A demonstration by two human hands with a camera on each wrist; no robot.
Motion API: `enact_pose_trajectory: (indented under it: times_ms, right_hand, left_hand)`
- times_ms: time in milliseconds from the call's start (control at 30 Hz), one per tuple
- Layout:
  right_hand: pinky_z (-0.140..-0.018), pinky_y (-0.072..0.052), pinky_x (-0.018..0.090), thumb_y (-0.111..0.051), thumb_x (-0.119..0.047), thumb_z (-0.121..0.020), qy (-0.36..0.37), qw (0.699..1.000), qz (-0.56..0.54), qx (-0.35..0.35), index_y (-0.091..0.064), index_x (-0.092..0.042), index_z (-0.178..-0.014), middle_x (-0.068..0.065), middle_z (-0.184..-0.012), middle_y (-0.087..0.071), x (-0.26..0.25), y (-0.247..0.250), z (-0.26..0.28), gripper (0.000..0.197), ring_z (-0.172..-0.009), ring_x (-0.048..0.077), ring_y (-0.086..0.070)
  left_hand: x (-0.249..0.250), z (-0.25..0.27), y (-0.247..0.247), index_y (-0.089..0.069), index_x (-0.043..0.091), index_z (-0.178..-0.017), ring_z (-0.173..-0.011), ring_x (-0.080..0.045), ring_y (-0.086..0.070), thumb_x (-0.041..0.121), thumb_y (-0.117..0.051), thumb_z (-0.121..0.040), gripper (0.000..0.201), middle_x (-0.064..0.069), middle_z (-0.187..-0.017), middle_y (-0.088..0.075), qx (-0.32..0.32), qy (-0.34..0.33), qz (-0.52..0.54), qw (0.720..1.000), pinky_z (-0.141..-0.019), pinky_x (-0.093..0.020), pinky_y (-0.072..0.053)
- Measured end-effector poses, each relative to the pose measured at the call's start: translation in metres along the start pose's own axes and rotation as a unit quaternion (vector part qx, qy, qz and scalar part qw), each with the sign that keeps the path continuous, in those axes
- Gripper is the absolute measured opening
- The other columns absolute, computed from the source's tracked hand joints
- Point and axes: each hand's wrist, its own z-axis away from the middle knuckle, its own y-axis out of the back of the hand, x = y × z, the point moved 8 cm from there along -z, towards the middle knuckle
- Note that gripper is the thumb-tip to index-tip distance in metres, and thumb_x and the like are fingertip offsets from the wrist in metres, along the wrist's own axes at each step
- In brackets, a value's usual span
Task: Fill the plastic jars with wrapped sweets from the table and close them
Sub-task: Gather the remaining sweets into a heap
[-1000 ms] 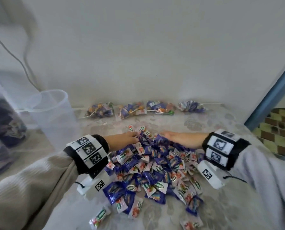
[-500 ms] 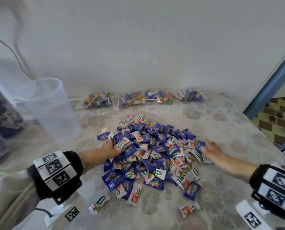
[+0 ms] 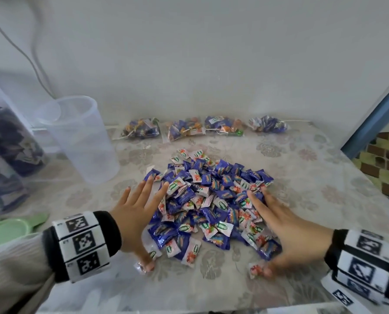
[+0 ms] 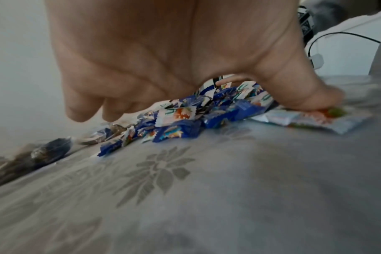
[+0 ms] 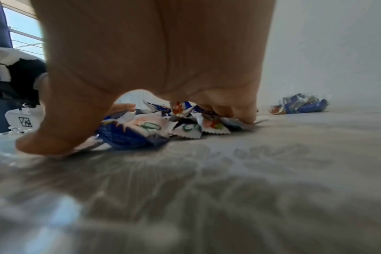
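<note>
Both hands are flat on either flank of the sweets pile [image 3: 211, 200], palms inward, corralling it. Left hand [image 3: 135, 211] is released, fingers straight, thumb pressing a stray sweet [image 3: 141, 266] onto the counter [image 3: 313, 177]. Right hand [image 3: 288, 225] is also released, fingers lying along the right edge of the pile, thumb on another stray sweet [image 3: 255, 269]. Nothing is grasped yet. Risks as I read it: the wrappers look slick and the heap is loose, so a two-handed scoop will likely shed pieces off the near edge of the counter, where the pile sits closest. Squeezing too fast could squirt sweets out front and back, since the hands only wall the sides. The open plastic jar [image 3: 80, 137] stands upright to the left rear, near the pile but not touching it. It looks light and empty, so a forearm or loaded hand could knock it over on the way in. Its mouth also looks narrower than a double handful, so expect spill at the rim. Other things: four clear bags of sweets [image 3: 184, 130] in a row along the wall behind the pile, out of the path; a filled jar [image 3: 10, 141] at far left; green lids [image 3: 10, 230] near the left sleeve, where they could get swept by the left arm. A cable [image 3: 19, 48] hangs on the wall, not in the way.
</note>
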Motion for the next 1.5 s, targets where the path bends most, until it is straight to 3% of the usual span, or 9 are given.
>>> enact_pose_trajectory:
  times_ms: [167,400,600,833,1000,1200,1300,1367,1500]
  right_hand:
    - [-0.116,0.0,0.038,-0.071,-0.067,-0.064,0.002,0.998,-0.039,0.054,0.042,-0.045,-0.126,0.002,-0.142,0.049,-0.009,0.024,-0.023,0.131,-0.141,0.022,0.028]
    - [-0.115,-0.007,0.06,-0.076,-0.071,-0.053,0.014,0.999,-0.034,0.008,0.04,-0.069,-0.112,-0.001,-0.147,0.043,-0.034,0.032,-0.035,0.13,-0.14,0.029,0.029]
    - [-0.113,-0.003,0.062,-0.062,-0.083,-0.055,-0.006,0.998,0.049,0.037,0.039,-0.063,-0.12,0.012,-0.146,0.044,-0.056,0.024,-0.041,0.122,-0.138,0.048,0.023]
    - [-0.113,0.004,0.063,-0.063,-0.084,-0.052,-0.023,0.994,0.089,0.063,0.032,-0.06,-0.129,0.007,-0.148,0.041,-0.052,0.049,-0.065,0.125,-0.141,0.039,0.024]
    - [-0.113,-0.018,0.06,-0.063,-0.085,-0.052,-0.017,0.994,0.107,0.024,0.018,-0.057,-0.137,0.012,-0.156,0.018,-0.052,0.056,-0.076,0.121,-0.145,0.038,0.001]
    - [-0.096,-0.039,0.041,-0.059,-0.081,-0.062,0.008,0.984,0.152,0.096,-0.007,-0.047,-0.143,0.01,-0.13,-0.025,-0.059,0.062,-0.077,0.102,-0.116,0.031,-0.042]
    - [-0.068,-0.034,0.028,-0.059,-0.054,-0.084,0.036,0.985,0.128,0.113,-0.018,-0.046,-0.14,0.0,-0.106,-0.02,-0.062,0.071,-0.079,0.069,-0.082,0.021,-0.044]
    - [-0.058,-0.033,0.026,-0.057,-0.051,-0.088,0.051,0.988,0.104,0.102,-0.024,-0.044,-0.136,-0.001,-0.104,-0.019,-0.06,0.075,-0.084,0.059,-0.071,0.021,-0.048]
    - [-0.071,-0.043,0.033,-0.056,-0.058,-0.086,0.071,0.994,0.05,0.059,-0.032,-0.044,-0.13,0.0,-0.102,-0.027,-0.056,0.076,-0.093,0.052,-0.086,0.028,-0.054]
  left_hand:
    - [0.009,-0.013,0.018,0.05,0.028,-0.117,-0.14,-0.032,0.023,0.073,-0.059,-0.066,0.128,-0.012,-0.141,0.042,0.093,0.011,0.024,0.995,-0.113,-0.045,0.01]
    - [0.037,-0.016,0.018,0.045,0.034,-0.127,-0.134,-0.027,0.036,0.076,-0.069,-0.052,0.143,-0.004,-0.142,0.045,0.009,-0.053,0.122,0.991,-0.11,-0.055,0.018]
    - [0.048,-0.026,0.015,0.047,0.033,-0.12,-0.139,-0.03,0.027,0.079,-0.066,-0.05,0.141,-0.006,-0.146,0.041,0.077,-0.049,0.049,0.995,-0.111,-0.055,0.009]
    - [0.021,-0.045,0.028,0.032,0.035,-0.138,-0.141,-0.032,0.021,0.074,-0.07,-0.054,0.138,-0.007,-0.15,0.033,0.047,-0.002,0.102,0.994,-0.112,-0.061,0.004]
    - [0.027,-0.045,0.031,0.018,0.036,-0.145,-0.143,-0.034,0.012,0.077,-0.059,-0.065,0.118,-0.008,-0.155,0.021,0.059,-0.002,0.13,0.99,-0.114,-0.055,-0.016]
    - [0.031,-0.046,0.033,-0.005,0.025,-0.146,-0.137,-0.031,-0.016,0.066,-0.055,-0.077,0.095,-0.011,-0.15,-0.009,0.11,0.014,0.071,0.991,-0.104,-0.045,-0.03]
    - [0.03,-0.048,0.036,-0.016,0.024,-0.142,-0.13,-0.03,-0.024,0.058,-0.057,-0.081,0.08,-0.011,-0.14,-0.021,0.126,0.006,0.102,0.987,-0.102,-0.041,-0.033]
    - [0.028,-0.05,0.037,-0.023,0.022,-0.137,-0.124,-0.03,-0.03,0.05,-0.058,-0.085,0.069,-0.011,-0.132,-0.027,0.124,-0.008,0.149,0.981,-0.099,-0.04,-0.036]
    - [0.024,-0.05,0.045,-0.029,0.017,-0.131,-0.107,-0.031,-0.048,0.035,-0.055,-0.091,0.051,-0.013,-0.125,-0.034,0.122,-0.026,0.2,0.972,-0.085,-0.032,-0.039]
